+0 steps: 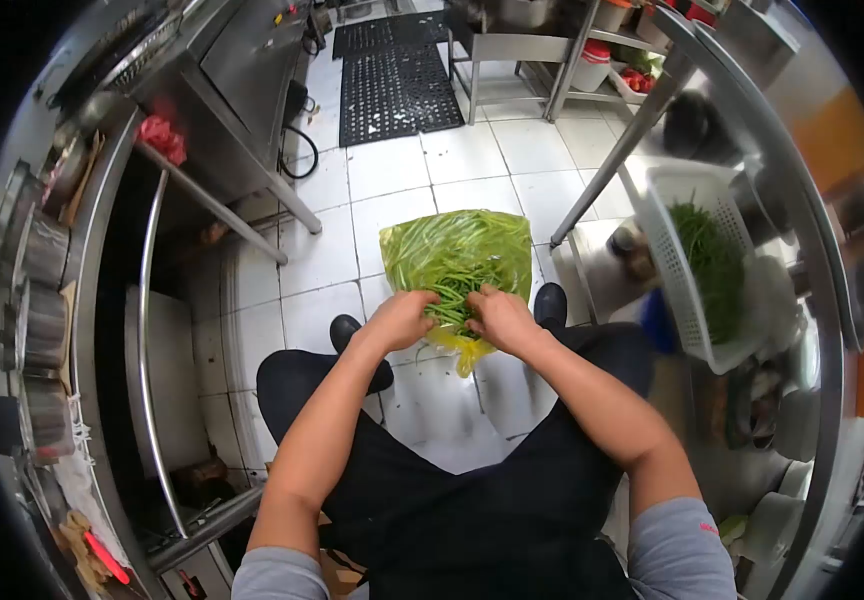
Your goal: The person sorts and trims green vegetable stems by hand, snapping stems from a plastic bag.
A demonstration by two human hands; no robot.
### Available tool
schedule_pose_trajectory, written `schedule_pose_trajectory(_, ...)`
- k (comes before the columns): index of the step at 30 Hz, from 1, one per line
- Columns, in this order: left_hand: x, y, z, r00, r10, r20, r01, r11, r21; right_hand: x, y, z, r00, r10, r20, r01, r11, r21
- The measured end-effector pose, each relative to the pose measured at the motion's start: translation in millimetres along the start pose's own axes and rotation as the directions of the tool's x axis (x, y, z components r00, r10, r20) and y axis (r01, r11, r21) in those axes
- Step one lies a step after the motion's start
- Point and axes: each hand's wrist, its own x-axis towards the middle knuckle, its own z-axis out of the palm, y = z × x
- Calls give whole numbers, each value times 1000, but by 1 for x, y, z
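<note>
A translucent yellow-green plastic bag lies between my feet on the tiled floor, its mouth towards me. Thin green vegetable stalks show at the opening. My left hand is at the left of the bag's mouth, fingers curled around some stalks. From the right, my right hand has its fingers bent and closed on stalks too. Its fingertips are partly hidden among the greens. A gathered yellow end of the bag hangs below my hands.
On the right, a white perforated basket holds more cut greens on a shelf. Metal pots line the left counter. A steel rail and table legs flank me. Black rubber mats lie ahead on the floor.
</note>
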Motion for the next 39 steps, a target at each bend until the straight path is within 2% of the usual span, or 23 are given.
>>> schedule_pose_trajectory(1, -2, 0, 4, 999, 30, -26, -28, 996, 79, 1, -1, 5, 1000, 1, -27, -3, 998, -66)
schedule_pose_trajectory(2, -4, 0, 6, 999, 21, -25, -19, 998, 63, 2, -2, 10, 1000, -2, -9, 2, 998, -69)
schedule_pose_trajectory(5, -3, 2, 6, 1000, 10, -9, -8, 990, 141, 12, -2, 14, 991, -19, -129, 5, 994, -113)
schedule_pose_trajectory(7, -3, 4, 9, 983, -92, 160, 48, 964, 260, 12, -6, 12, 990, 5, -139, -24, 990, -136)
schedule_pose_trajectory(9, -9, 2, 17, 978, -68, 196, 18, 969, 248, 7, -16, 9, 990, 41, -133, -57, 992, -113)
schedule_pose_trajectory(11, -18, 13, 18, 978, -40, 206, -23, 955, 295, 2, -19, 8, 984, -120, -131, 116, 993, -32)
schedule_pose_trajectory(12, -21, 11, 29, 976, -42, 213, -23, 956, 292, 0, -15, 13, 985, -172, -14, 172, 985, -2)
schedule_pose_trajectory(13, -21, 5, 45, 982, -30, 184, -24, 959, 283, -7, -10, 21, 985, -174, -11, 174, 985, 1)
schedule_pose_trajectory(15, -18, -8, 63, 989, -19, 147, -23, 960, 280, -25, -3, 36, 975, -209, 70, 217, 966, -142)
schedule_pose_trajectory(16, -17, -9, 64, 981, 13, 192, -65, 963, 263, -31, -1, 34, 963, -233, 133, 261, 930, -258)
schedule_pose_trajectory(18, -14, -14, 61, 971, 51, 232, -110, 962, 248, -39, 1, 32, 975, -178, 136, 212, 931, -298)
schedule_pose_trajectory(19, -13, -11, 47, 985, 98, 140, -119, 981, 153, -40, 3, 27, 983, -119, 137, 159, 929, -335)
schedule_pose_trajectory(20, -13, -3, 29, 990, 137, 45, -140, 989, 57, -37, 5, 19, 990, -94, 107, 119, 959, -258)
schedule_pose_trajectory(21, -15, 5, 13, 994, 106, -25, -108, 991, -76, -33, 11, 9, 991, -91, 101, 115, 958, -261)
schedule_pose_trajectory(23, -13, 4, 1, 961, 86, -265, -159, 950, -268, -24, -2, -37, 973, -101, -207, 91, 994, -57)
schedule_pose_trajectory(25, -21, 18, -21, 953, 53, -298, -143, 946, -290, -18, -10, -65, 912, -104, -396, 118, 993, 13)
schedule_pose_trajectory(27, -24, 25, -29, 942, 32, -335, -141, 942, -304, -20, -15, -78, 889, -124, -442, 159, 986, 43)
schedule_pose_trajectory(29, -30, 25, -27, 852, 152, -501, -264, 951, -162, -25, -18, -77, 842, -218, -494, 263, 965, 22)
schedule_pose_trajectory(30, -33, 16, -25, 920, 157, -359, -204, 974, -97, -28, -13, -67, 847, -258, -465, 312, 949, 41)
schedule_pose_trajectory(31, -36, 10, -17, 920, 157, -358, -204, 974, -97, -33, -7, -59, 847, -256, -466, 311, 950, 42)
schedule_pose_trajectory(33, -41, -1, 4, 968, 192, -162, -191, 981, 26, -42, 6, -46, 977, -212, -10, 212, 976, 46)
schedule_pose_trajectory(34, -40, 1, 6, 985, 149, -90, -146, 988, 40, -41, 6, -40, 983, -175, 61, 173, 984, 39)
schedule_pose_trajectory(39, -39, 10, 8, 991, 116, -69, -99, 971, 219, -38, 12, -23, 973, -195, 122, 192, 981, 34)
